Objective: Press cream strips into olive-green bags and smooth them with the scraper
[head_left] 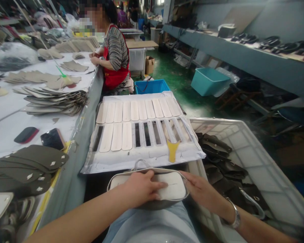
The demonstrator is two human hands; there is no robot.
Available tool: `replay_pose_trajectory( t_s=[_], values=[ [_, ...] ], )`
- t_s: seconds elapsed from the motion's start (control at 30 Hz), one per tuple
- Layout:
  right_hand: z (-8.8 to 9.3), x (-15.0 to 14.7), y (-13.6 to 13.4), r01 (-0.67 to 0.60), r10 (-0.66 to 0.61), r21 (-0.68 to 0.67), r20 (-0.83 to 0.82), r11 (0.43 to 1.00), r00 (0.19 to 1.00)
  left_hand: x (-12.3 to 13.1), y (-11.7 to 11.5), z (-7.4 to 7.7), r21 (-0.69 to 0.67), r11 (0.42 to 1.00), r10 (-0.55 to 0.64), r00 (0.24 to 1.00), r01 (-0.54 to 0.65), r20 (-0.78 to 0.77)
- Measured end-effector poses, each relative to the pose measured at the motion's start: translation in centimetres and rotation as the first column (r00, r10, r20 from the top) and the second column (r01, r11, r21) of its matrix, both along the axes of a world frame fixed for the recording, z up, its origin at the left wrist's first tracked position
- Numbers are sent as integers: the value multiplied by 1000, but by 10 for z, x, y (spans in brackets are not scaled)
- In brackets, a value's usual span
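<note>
On my lap lies a dark-rimmed bag piece (162, 204) with a pale oval panel (176, 189) set inside its rim. My left hand (144, 187) rests on the panel, its fingers spread and pressing on the surface. At the right end, my right hand (196, 187) grips the rim, fingers on the outside. Just beyond stands a white slotted board (142, 158) carrying rows of pale oblong pieces (126, 135); several slots in its front row are bare. A yellow piece (172, 151) sits on the board's front edge.
Left, a white table (2, 113) holds stacked grey pieces (55, 101) and a phone (52, 138). Right, a crate (271, 165) contains dark bag pieces (228, 168). A person in a red apron (116, 57) works ahead, near a blue bin (152, 86).
</note>
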State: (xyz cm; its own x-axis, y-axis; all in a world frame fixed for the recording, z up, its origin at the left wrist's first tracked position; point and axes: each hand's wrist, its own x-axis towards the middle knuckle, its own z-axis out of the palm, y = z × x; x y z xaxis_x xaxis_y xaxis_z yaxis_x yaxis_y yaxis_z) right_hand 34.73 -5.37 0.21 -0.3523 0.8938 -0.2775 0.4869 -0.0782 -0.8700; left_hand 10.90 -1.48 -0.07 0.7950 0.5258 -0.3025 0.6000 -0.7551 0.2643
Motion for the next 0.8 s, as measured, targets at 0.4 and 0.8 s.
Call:
replay_pose_trajectory(
  t_s=[0.4,0.8],
  values=[
    [7,-7,-3,152,-141,-325,56,933,988,-11,-41,15,17,996,86,996,-87,15],
    [8,-10,3,201,-169,-390,117,899,979,-25,-82,-7,231,955,151,974,-188,168]
  ],
)
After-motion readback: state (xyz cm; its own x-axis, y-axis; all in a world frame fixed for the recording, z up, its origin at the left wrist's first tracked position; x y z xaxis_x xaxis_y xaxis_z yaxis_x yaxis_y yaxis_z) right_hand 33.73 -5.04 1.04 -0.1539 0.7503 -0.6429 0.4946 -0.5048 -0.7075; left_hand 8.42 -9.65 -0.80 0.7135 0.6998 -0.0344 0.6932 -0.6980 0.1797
